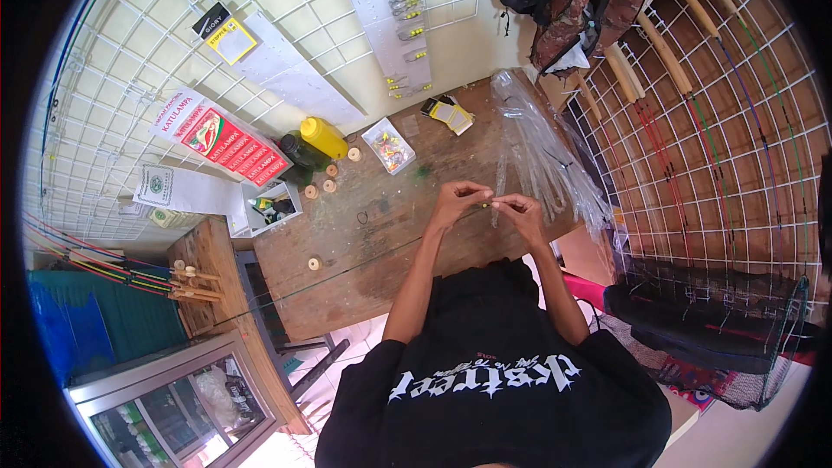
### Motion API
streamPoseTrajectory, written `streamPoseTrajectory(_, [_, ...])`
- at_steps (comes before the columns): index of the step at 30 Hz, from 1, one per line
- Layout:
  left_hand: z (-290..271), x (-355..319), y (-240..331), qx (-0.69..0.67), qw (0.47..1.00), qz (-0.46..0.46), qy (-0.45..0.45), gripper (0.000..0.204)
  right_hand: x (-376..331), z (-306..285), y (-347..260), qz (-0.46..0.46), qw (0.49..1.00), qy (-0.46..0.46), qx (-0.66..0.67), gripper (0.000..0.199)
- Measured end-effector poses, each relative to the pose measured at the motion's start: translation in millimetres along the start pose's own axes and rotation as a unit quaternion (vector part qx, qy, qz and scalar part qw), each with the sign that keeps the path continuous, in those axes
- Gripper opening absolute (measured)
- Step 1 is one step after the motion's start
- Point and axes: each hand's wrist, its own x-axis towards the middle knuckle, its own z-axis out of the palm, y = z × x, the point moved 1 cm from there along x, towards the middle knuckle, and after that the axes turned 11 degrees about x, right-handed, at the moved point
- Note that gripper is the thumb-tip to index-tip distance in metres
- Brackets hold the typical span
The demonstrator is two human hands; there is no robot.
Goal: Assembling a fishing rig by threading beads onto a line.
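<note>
Over the right half of the wooden table [381, 217], my left hand [459, 204] and my right hand [522, 211] meet with their fingertips pinched together. A tiny yellowish piece shows between the fingertips, too small to name. A long, thin dark rod [338, 273] runs slantwise over the table from the left toward my left forearm, where it passes out of sight. Whether it joins what I pinch, I cannot tell. Just right of my hands lie clear plastic sleeves [529, 143].
A small white box of colourful bits [388, 147], a yellow packet [449, 114], a yellow bottle [322, 136] and a dark bottle [302, 154] stand along the back. Several cork rings [314, 264] lie at left. Rods with cork handles [663, 52] hang on the right-hand wire grid.
</note>
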Motion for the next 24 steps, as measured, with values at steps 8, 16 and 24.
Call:
streamPoseTrajectory(8, [-3, 0, -9, -0.054, 0.992, -0.045, 0.108, 0.020, -20, 1, 0, -0.053, 0.994, 0.042, 0.090, 0.010])
streamPoseTrajectory(16, [-8, -3, -16, -0.051, 0.983, -0.073, 0.159, 0.021, -20, -18, -4, -0.064, 0.970, 0.081, 0.222, 0.010])
streamPoseTrajectory(24, [-5, -8, -11, -0.062, 0.980, -0.092, 0.165, 0.021, -9, -36, -7, -0.086, 0.928, 0.133, 0.337, 0.011])
